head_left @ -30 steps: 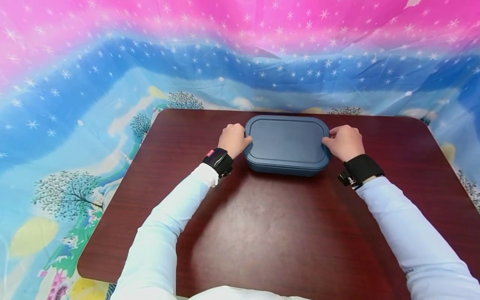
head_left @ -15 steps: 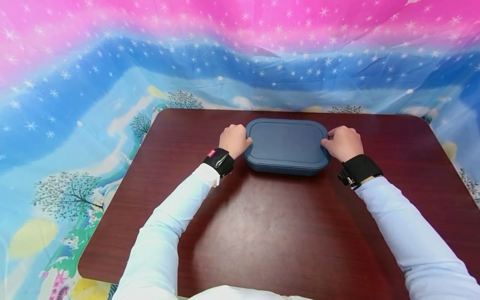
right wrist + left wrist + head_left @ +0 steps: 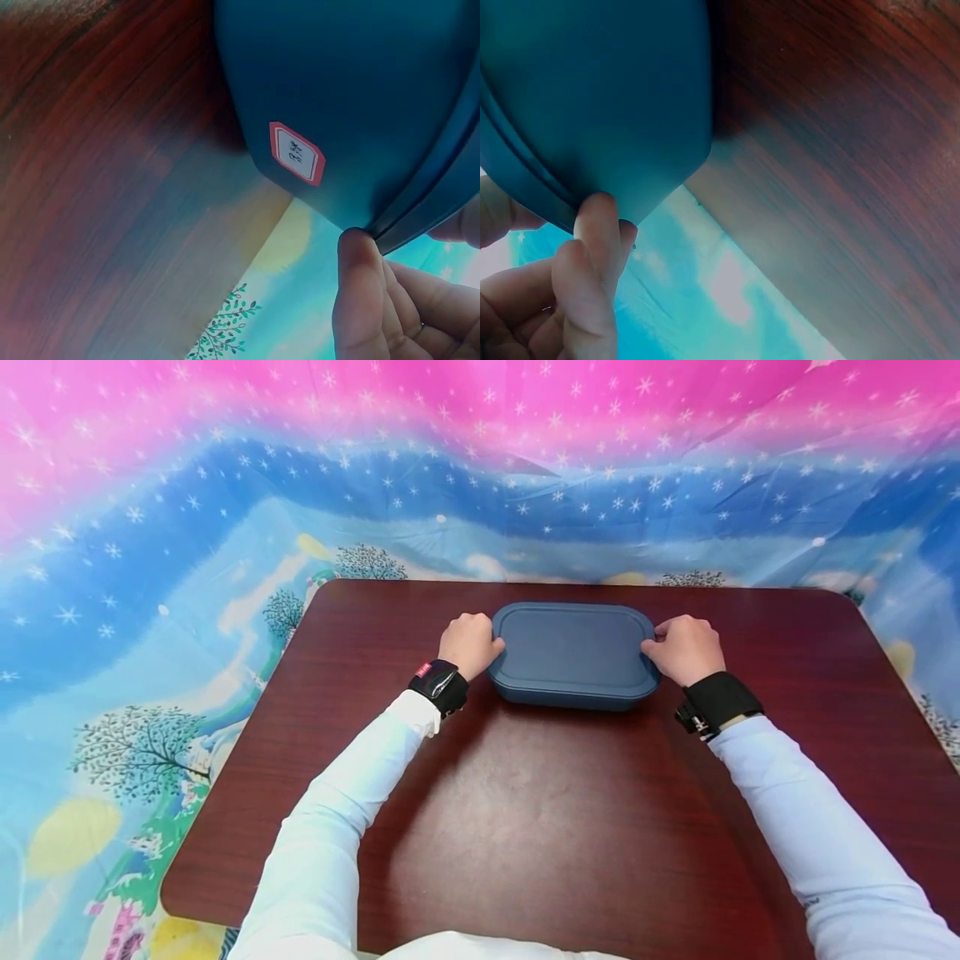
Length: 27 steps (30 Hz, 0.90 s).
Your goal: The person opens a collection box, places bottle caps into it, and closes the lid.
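Note:
A dark blue-grey storage box (image 3: 573, 647) with a matching lid and rounded corners stands near the far side of the table, in the head view. My left hand (image 3: 470, 645) pinches its rim at the left end, thumb on the lid's edge. At the right end my right hand (image 3: 685, 649) grips the rim in the same way. The left wrist view shows curled fingers (image 3: 592, 277) under the rim of the box (image 3: 607, 97). On the box wall in the right wrist view is a red-bordered label (image 3: 298, 154). The inside of the box is hidden by the lid.
The dark red-brown wooden table (image 3: 540, 827) has rounded corners. Behind it and along its left side hangs a pink and blue cloth (image 3: 300, 468) printed with snowflakes and trees. Black straps with cameras (image 3: 438, 685) sit on both wrists.
The far edge of the box's lid has come slightly lower in the head view, while its front edge has hardly shifted. Both hands keep their hold and have moved only a little.

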### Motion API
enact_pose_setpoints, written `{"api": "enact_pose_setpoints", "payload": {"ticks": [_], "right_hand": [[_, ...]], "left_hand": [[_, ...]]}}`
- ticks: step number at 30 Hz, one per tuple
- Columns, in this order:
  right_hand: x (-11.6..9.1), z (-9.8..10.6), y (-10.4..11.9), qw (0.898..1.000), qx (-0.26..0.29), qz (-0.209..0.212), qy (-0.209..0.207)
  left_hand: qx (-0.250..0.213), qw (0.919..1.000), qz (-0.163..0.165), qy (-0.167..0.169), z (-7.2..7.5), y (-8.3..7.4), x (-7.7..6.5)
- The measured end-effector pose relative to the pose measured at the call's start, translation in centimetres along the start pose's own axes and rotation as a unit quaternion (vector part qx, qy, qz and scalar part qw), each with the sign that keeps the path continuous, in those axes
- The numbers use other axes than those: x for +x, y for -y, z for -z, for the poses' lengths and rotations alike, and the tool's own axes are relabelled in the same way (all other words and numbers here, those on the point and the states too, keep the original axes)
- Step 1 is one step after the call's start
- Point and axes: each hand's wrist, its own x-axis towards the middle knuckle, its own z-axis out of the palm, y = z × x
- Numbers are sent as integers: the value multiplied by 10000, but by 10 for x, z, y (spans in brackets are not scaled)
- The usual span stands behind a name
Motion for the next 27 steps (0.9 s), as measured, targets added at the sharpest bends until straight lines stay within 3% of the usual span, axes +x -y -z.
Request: {"api": "enact_pose_setpoints", "payload": {"ticks": [5, 16, 27], "right_hand": [[1, -1, -3, 10000, 53, 14, -15], [-2, 1, -5, 9997, 184, -89, 99], [-2, -6, -10, 9995, 303, -101, -40]], "left_hand": [[-98, 9998, -72, -157, -2, 1, 0], [-256, 9995, -94, -149, -5, 1, 1], [-261, 9996, -19, -140, -9, 4, 2]]}}
